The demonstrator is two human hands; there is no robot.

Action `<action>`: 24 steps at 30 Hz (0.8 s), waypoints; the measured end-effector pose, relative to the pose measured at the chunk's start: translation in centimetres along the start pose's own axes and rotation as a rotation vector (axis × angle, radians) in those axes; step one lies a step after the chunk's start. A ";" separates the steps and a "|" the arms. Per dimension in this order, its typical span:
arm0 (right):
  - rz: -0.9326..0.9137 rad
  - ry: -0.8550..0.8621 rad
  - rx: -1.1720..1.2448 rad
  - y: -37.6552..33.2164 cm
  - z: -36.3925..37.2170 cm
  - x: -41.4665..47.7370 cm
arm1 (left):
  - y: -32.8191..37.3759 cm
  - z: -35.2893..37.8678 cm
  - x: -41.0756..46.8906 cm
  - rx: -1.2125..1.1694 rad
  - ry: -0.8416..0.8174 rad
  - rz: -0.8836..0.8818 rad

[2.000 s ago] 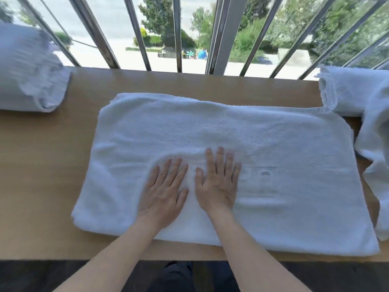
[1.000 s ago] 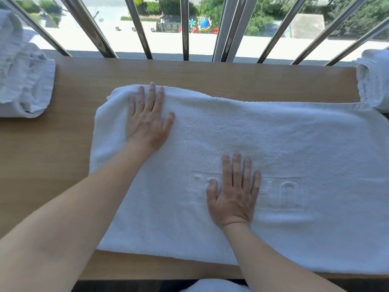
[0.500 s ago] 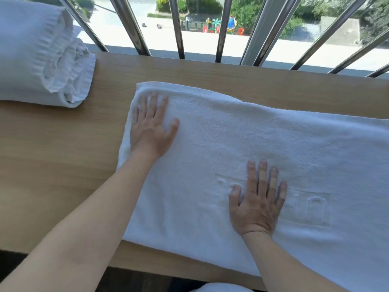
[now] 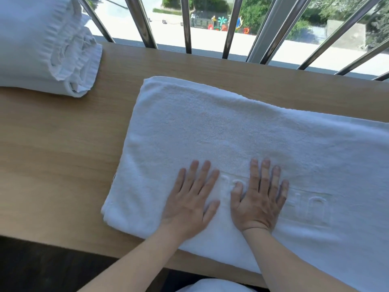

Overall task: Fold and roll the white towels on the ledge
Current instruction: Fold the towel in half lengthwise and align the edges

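Note:
A folded white towel (image 4: 242, 131) lies flat on the wooden ledge (image 4: 56, 157), running off the right edge of the view. Raised embossed letters show in its near half. My left hand (image 4: 189, 203) rests flat on the towel near its left end, fingers straight and spread. My right hand (image 4: 259, 199) lies flat beside it, a little to the right, palm down over the embossed letters. A rolled white towel (image 4: 42, 43) sits at the far left of the ledge.
Metal window bars (image 4: 187, 24) rise along the far edge of the ledge, with a street and trees beyond. The ledge's near edge drops to a dark floor. A bit of white cloth (image 4: 210, 286) shows below the ledge at the bottom.
My left hand has slid from the towel's far left corner back toward me and now lies beside my right hand. The view has shifted left, bringing the rolled towel further in.

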State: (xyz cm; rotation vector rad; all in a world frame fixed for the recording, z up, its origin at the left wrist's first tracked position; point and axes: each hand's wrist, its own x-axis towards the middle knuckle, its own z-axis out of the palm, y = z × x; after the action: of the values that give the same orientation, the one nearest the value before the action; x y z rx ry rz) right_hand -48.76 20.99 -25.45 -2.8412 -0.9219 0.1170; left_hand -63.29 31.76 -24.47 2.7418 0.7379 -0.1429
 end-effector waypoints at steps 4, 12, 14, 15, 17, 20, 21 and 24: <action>-0.002 0.022 0.012 -0.1 0.1 0.0 | -3.9 -0.9 -1.0 0.038 -0.006 -0.093; 0.000 0.025 0.053 0.1 0.2 -0.1 | -8.8 -3.0 -0.9 0.022 -0.012 -0.246; 0.000 0.022 0.051 0.1 0.1 -0.1 | -8.9 -3.0 -1.4 0.009 -0.001 -0.245; 0.002 0.017 0.051 0.1 0.1 -0.1 | -8.7 -2.9 -1.8 0.008 0.010 -0.270; 0.006 0.007 0.053 0.1 0.0 -0.1 | -7.9 -2.3 -2.6 0.006 0.043 -0.401; 0.006 0.020 0.056 -0.1 0.0 -0.2 | -5.0 -1.2 -2.3 -0.036 0.087 -0.477; 0.005 0.024 0.051 -0.2 -0.1 -0.1 | -3.7 -0.9 -1.7 -0.034 0.081 -0.390; 0.003 0.022 0.033 -0.1 -0.1 -0.1 | -1.0 -0.7 2.0 0.009 0.062 -0.128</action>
State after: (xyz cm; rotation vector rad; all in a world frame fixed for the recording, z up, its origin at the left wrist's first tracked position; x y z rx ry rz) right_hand -48.90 20.96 -25.36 -2.8085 -0.9023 0.0996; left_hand -62.01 33.72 -24.41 2.7184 0.9324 -0.0899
